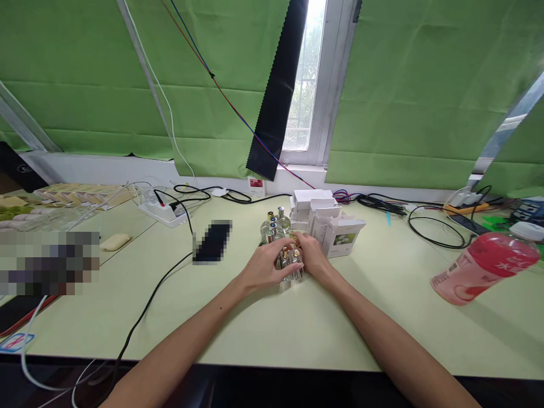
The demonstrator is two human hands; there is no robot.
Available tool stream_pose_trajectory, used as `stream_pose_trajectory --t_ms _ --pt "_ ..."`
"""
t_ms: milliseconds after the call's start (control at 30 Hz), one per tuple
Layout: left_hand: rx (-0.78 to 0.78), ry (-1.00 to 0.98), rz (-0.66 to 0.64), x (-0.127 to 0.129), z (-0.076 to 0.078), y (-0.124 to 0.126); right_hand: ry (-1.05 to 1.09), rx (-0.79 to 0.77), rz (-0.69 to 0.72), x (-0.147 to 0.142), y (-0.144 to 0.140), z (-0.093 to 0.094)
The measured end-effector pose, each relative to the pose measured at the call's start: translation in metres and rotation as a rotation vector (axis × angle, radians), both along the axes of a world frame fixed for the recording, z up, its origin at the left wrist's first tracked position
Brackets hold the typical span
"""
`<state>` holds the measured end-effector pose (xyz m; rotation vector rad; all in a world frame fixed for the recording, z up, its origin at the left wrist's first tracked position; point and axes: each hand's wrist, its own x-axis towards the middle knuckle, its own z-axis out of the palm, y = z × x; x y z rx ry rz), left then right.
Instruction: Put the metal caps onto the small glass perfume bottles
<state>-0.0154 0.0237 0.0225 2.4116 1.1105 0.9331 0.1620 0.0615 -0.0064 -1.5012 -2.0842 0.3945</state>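
- The left hand [266, 266] and the right hand [312, 255] close in from either side on a cluster of small glass bottles [285, 258] mid-worktop [272, 323], fingers curled narrowly round the nearest ones, seemingly to keep them upright and together.
- More bottles stand just behind.
- White boxes [327, 221] are stacked just beside, within reach.
- A pink bottle [484, 269] lies tilted, well apart at right.

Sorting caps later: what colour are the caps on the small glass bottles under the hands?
Mostly gold, some silver, on the small glass bottles; head view.
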Motion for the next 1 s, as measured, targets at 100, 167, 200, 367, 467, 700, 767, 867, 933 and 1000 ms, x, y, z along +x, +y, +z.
stream_pose_trajectory --t_ms 100,167,200,367,467,700,767,867,933,1000 --pt "0.028 0.019 -0.006 0.000 -0.001 0.001 0.014 0.027 -0.004 0.001 0.004 -0.006" --pt "0.046 0.036 -0.008 0.000 -0.001 0.001 0.054 0.063 -0.012 0.001 0.005 -0.009" --pt "0.053 0.042 -0.007 0.000 -0.001 0.000 0.080 0.087 -0.014 0.001 0.005 -0.010" --pt "0.079 0.049 0.006 0.002 -0.001 0.000 0.200 0.235 0.022 0.003 -0.001 -0.007" --pt "0.083 0.055 0.023 0.003 -0.001 -0.001 0.275 0.303 0.043 0.004 -0.007 -0.001" --pt "0.095 0.038 0.047 0.005 -0.002 0.001 0.342 0.419 0.058 0.003 -0.013 0.006" --pt "0.100 0.039 0.063 0.006 -0.003 0.001 0.363 0.458 0.076 0.003 -0.013 0.007" --pt "0.106 0.038 0.098 0.008 -0.005 0.001 0.403 0.546 0.114 0.003 -0.014 0.008" --pt "0.110 0.030 0.118 0.010 -0.006 0.001 0.424 0.587 0.124 0.003 -0.014 0.010" --pt "0.117 0.018 0.136 0.011 -0.008 0.001 0.439 0.605 0.119 0.003 -0.015 0.011"
